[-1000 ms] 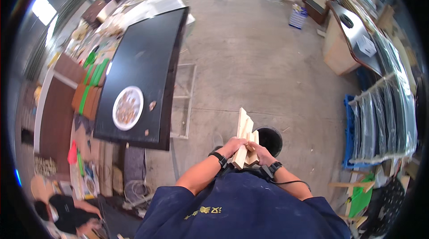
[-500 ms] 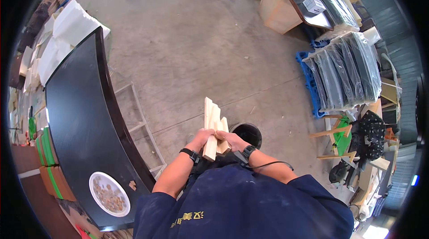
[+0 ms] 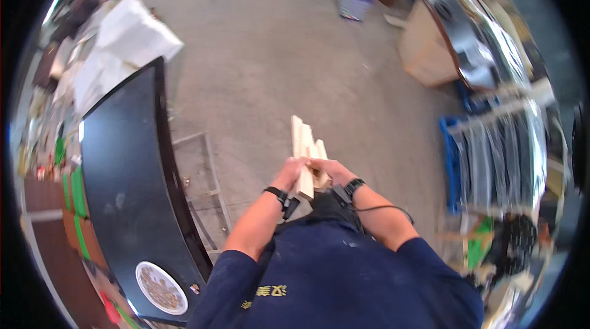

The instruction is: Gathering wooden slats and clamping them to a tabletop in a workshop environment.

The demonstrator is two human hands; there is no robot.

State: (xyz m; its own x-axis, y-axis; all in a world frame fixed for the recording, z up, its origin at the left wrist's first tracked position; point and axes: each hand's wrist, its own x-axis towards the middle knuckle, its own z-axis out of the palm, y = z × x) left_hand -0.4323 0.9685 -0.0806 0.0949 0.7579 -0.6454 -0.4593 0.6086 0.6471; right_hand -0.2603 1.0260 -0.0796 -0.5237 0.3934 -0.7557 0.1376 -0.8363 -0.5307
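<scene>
Several short pale wooden strips (image 3: 302, 138) are bunched together in front of my body, their far ends uneven. My left hand (image 3: 290, 173) is closed around the left side of the bunch. From the other side, my right hand (image 3: 332, 171) is closed on the same strips, its fingertips close to those of the left. The strips stick out beyond both hands and also back toward my shirt. Motion blur softens the fingers.
To the left stands a long dark tabletop (image 3: 132, 169) carrying a white round tray (image 3: 139, 272) of small pieces. A metal frame (image 3: 216, 172) lies beside it. On the right, wrapped panels (image 3: 501, 157) stand on a blue pallet (image 3: 450, 163), with a wooden desk (image 3: 427, 46) beyond.
The surroundings have shifted and blurred as my head and body moved. The black bucket by my right hand has gone out of sight. Both hands still grip the wooden strips.
</scene>
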